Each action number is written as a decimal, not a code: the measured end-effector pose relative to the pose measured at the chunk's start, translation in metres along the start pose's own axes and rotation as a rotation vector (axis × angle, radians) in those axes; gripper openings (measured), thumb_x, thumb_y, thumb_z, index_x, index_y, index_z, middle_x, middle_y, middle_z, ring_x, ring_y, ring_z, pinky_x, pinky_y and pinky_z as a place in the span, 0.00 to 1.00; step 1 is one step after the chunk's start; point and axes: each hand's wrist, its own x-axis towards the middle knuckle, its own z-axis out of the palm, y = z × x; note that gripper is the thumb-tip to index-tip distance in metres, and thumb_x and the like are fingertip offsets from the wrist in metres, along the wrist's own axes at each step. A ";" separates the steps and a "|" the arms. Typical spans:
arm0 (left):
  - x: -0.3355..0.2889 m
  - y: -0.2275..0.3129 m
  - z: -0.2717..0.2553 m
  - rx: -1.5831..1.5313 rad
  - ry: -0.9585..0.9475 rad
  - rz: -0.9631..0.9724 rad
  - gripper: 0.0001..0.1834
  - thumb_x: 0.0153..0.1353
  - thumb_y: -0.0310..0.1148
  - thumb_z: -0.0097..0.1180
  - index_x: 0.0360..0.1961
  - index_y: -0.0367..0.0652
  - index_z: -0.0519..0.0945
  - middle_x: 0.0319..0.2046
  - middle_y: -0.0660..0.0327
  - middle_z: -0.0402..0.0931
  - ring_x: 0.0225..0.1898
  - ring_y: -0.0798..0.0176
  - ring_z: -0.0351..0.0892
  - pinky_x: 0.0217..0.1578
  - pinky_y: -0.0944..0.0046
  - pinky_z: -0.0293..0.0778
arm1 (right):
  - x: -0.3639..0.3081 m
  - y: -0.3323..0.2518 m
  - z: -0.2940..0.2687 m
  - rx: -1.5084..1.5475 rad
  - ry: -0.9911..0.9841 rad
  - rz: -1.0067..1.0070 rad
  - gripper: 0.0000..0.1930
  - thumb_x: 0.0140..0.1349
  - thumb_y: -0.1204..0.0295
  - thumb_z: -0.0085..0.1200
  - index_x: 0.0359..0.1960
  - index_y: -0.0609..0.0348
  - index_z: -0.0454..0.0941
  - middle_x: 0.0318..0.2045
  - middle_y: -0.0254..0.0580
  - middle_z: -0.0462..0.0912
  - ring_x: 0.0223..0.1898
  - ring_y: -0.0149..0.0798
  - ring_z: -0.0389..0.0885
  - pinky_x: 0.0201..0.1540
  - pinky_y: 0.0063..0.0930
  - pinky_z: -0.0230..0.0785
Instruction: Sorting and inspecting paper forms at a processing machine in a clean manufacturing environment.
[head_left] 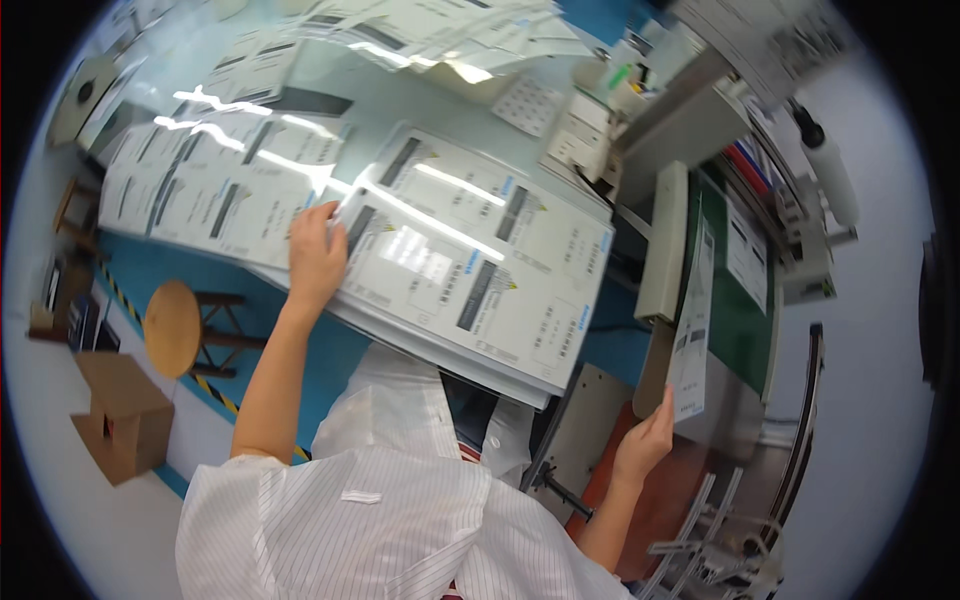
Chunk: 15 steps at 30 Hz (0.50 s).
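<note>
My right hand [645, 440] pinches the near end of a thin printed sheet [690, 345]. The sheet stands tilted along the near side of a machine with a green bed [745, 330]. Another printed sheet [746, 250] lies flat on that bed. At the left edge of a stack of printed panels [475, 250], my left hand [318, 250] rests with fingers bent and thumb apart. It sits between this stack and more printed sheets [215, 190] to its left. Glare covers parts of both groups.
A beige control box [580, 135] stands beyond the stack, near a cup of pens [628, 95]. A beige bar [665, 240] runs along the machine. Left on the floor are a round wooden stool [172, 328] and an opened cardboard box [125, 415].
</note>
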 end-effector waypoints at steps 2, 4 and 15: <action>-0.001 -0.003 -0.006 -0.076 0.022 0.003 0.13 0.60 0.26 0.51 0.46 0.37 0.77 0.41 0.50 0.75 0.44 0.50 0.73 0.48 0.57 0.69 | -0.006 -0.031 0.011 0.022 -0.016 -0.399 0.20 0.63 0.85 0.37 0.56 0.69 0.71 0.55 0.58 0.75 0.57 0.55 0.74 0.60 0.41 0.66; 0.000 0.009 -0.018 -0.139 0.054 -0.009 0.12 0.64 0.30 0.50 0.45 0.37 0.79 0.42 0.52 0.77 0.47 0.51 0.74 0.51 0.58 0.67 | -0.009 -0.056 0.021 0.029 -0.153 -0.671 0.21 0.60 0.85 0.41 0.56 0.68 0.72 0.55 0.56 0.75 0.58 0.55 0.74 0.61 0.44 0.64; 0.005 0.004 -0.061 -0.883 -0.476 -0.687 0.16 0.63 0.34 0.57 0.46 0.32 0.80 0.34 0.62 0.80 0.32 0.75 0.74 0.33 0.75 0.70 | -0.017 -0.103 0.067 0.087 -0.339 -0.913 0.21 0.57 0.84 0.48 0.53 0.54 0.78 0.54 0.50 0.77 0.57 0.52 0.74 0.61 0.49 0.63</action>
